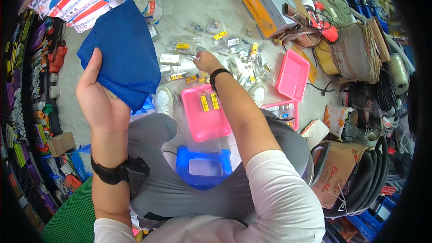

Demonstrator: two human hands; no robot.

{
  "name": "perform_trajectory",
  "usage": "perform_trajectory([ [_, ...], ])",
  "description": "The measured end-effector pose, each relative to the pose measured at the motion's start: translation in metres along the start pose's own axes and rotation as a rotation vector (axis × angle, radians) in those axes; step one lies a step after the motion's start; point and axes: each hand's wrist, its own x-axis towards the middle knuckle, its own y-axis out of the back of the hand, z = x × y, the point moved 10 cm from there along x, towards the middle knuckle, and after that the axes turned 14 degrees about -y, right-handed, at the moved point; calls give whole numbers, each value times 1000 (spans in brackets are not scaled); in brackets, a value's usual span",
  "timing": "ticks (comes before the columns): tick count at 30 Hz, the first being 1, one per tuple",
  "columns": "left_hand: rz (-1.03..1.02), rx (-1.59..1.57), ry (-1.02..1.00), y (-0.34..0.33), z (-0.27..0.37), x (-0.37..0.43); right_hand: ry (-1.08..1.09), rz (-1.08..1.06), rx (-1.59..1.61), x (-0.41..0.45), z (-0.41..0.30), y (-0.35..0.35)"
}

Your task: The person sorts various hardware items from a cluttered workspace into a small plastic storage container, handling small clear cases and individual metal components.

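A folded blue cloth lies over the fingers of my left hand, its thumb pressed on the cloth's edge. My right hand reaches down among small clear plastic boxes, several with yellow labels, scattered on the floor. Its fingers pinch a small pale item that I cannot make out clearly. Below that hand, a pink plastic tray holds two clear boxes with yellow labels. Another pink tray stands tilted to the right, and a third pink tray with small boxes is partly hidden by my knee.
A blue plastic bin stands between my legs. A grey and orange carton with a phone on it is at the upper right. Packed shelves line the left; wire coils and cartons crowd the right.
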Motion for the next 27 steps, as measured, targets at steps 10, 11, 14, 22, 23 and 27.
perform_trajectory([
  [10,11,-92,45,23,43,0,42,235,-126,49,-51,4],
  [11,19,-78,36,30,47,4,37,233,-123,54,-51,-2],
  [14,103,-16,15,38,54,9,73,206,-197,60,-55,-30],
  [22,56,7,63,37,37,14,43,93,-279,69,-33,-38],
  [23,58,12,51,36,38,14,55,92,-274,66,-42,-25],
  [27,-28,-68,64,23,25,13,41,-108,-78,64,-26,48],
])
